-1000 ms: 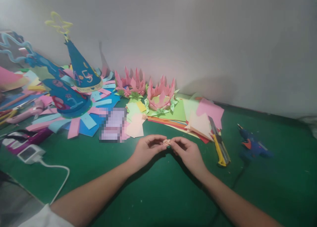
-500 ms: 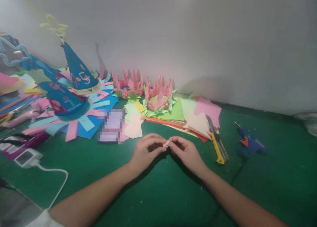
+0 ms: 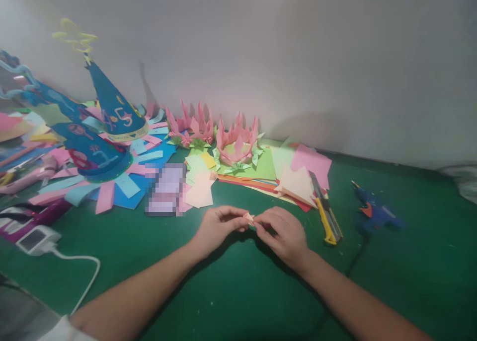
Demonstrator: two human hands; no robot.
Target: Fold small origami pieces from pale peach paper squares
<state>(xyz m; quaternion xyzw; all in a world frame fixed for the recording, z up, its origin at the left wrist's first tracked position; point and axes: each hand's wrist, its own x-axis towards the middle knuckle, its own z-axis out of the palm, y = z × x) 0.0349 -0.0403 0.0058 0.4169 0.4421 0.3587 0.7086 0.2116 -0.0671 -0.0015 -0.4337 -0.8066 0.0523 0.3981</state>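
A small folded piece of peach paper is pinched between my two hands, just above the green table. My left hand grips its left side between thumb and fingers. From the right, my right hand pinches the other side, its remaining fingers curled. Part of the paper is hidden by the fingertips. Beyond the hands stand two pink paper crowns with green leaves, the nearer crown on a stack of coloured paper and the farther crown to its left.
A yellow utility knife and a blue glue gun lie to the right. Left are a blurred phone, blue cone hats with paper strips, and a white device with a cable. A grey wall rises behind.
The paper has turned a little between my fingers. My right hand has rolled over, its fingers more curled. The whole view has shifted slightly.
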